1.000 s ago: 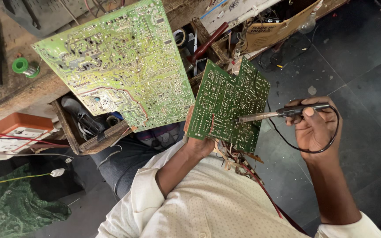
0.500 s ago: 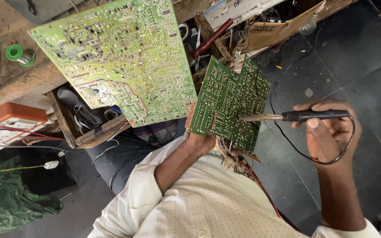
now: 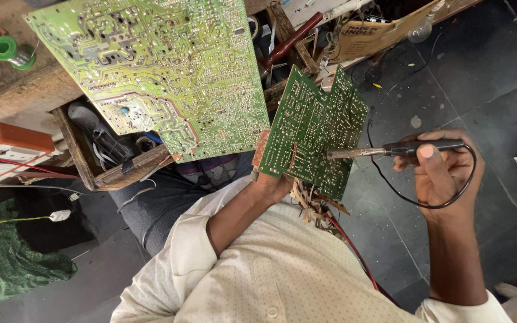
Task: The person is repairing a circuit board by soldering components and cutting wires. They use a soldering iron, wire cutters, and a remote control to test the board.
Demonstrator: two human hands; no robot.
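My left hand grips the lower edge of a small dark green circuit board, solder side up, held above my lap. My right hand holds a black-handled soldering iron; its metal tip touches the right part of the small board. The iron's black cord loops under my right hand. Loose wires hang from beneath the small board. A larger light green circuit board lies tilted on the wooden bench to the left.
A green spool of solder wire sits on the bench top left. An open wooden drawer holds tools. An orange and white box is at left. Green cloth lies on the dark tiled floor.
The view has shifted slightly. My right hand has moved a little to the right and down with the iron; the tip stays on the small board.
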